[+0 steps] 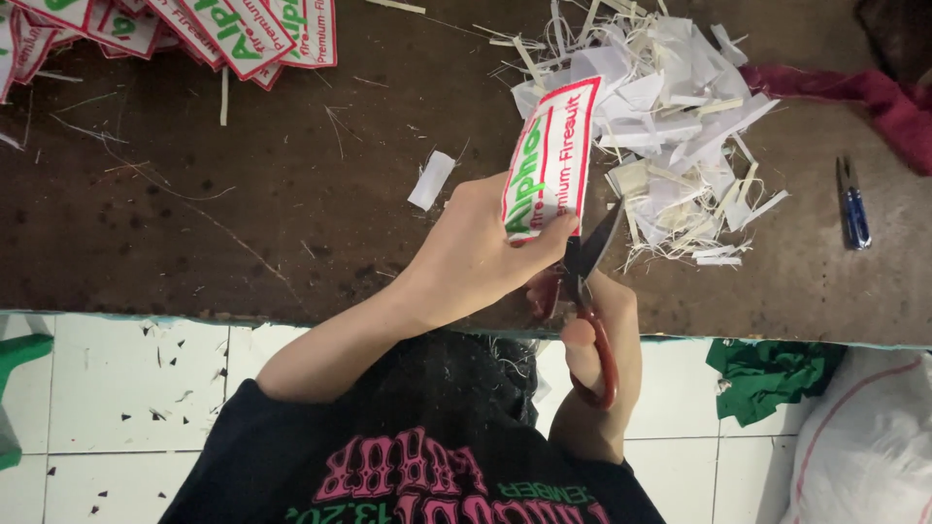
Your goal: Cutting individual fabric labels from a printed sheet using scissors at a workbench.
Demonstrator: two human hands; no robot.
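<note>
At bench's near edge, left hand (476,257) pinches white patch (551,160) upright; right hand (602,340) grips red scissors (587,291) at its lower end — best take short snips along the red border, w/ steady turns.

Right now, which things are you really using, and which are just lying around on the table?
In use:
left hand holding the white patch
right hand working the red-handled scissors

Lying about:
heap of white trimmings
stack of patches
small blue snips
red cloth
green cloth
</note>
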